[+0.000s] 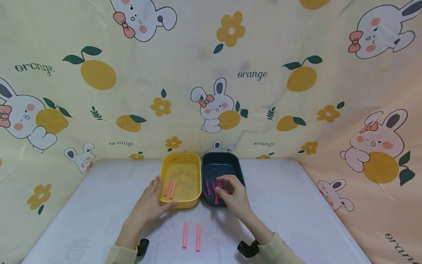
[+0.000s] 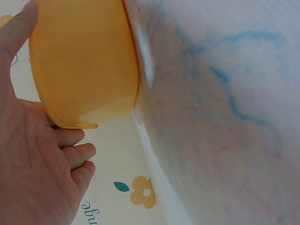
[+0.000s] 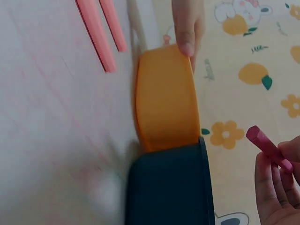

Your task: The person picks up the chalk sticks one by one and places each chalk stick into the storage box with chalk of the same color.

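My right hand (image 1: 232, 194) pinches a slim dark pink stick (image 3: 266, 146) between thumb and fingers, over the near part of a dark blue box (image 1: 224, 169). Inside that box, left of the held stick, lie two other dark pink sticks (image 1: 208, 188). At the near left corner of a yellow box (image 1: 181, 172), my left hand (image 1: 150, 203) rests with extended fingers along its side and the thumb at its front rim (image 2: 33, 11). Two lighter pink sticks (image 1: 173, 190) lie in the yellow box.
Two light pink sticks (image 1: 198, 238) lie side by side on the white table (image 1: 280, 220), in front of the boxes. The boxes stand next to each other near the back, before a patterned cloth (image 1: 184, 66) that also hangs along the sides.
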Tool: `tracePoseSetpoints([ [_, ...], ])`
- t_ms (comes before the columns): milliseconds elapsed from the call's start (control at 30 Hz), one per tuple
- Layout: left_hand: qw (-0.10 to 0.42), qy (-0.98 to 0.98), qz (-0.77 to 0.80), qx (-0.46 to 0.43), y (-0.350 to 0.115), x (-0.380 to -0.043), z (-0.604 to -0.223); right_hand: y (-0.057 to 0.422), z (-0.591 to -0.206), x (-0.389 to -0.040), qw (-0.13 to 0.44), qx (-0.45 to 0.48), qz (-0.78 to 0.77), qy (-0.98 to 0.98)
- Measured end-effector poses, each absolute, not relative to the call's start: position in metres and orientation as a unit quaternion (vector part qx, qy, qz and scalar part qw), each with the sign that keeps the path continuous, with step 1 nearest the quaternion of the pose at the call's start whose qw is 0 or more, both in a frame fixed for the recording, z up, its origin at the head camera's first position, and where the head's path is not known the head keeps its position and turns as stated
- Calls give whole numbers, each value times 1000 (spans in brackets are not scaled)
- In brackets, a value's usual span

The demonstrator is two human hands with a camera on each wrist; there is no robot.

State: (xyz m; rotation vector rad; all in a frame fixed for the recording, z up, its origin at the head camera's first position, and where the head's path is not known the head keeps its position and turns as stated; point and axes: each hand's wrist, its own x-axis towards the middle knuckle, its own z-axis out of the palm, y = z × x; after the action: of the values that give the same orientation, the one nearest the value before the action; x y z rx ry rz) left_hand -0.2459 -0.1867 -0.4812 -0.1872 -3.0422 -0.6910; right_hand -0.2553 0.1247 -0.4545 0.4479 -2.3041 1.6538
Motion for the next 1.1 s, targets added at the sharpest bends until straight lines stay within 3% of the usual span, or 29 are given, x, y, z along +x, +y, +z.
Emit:
tracePoseSetpoints([
  [533, 16, -974, -217, -67, -188, -246, -484, 130, -460, -297, 148, 159, 550, -806],
  [1100, 11, -973, -223, -63, -189, -247, -483, 140, -470, -341, 40, 141, 462, -875],
])
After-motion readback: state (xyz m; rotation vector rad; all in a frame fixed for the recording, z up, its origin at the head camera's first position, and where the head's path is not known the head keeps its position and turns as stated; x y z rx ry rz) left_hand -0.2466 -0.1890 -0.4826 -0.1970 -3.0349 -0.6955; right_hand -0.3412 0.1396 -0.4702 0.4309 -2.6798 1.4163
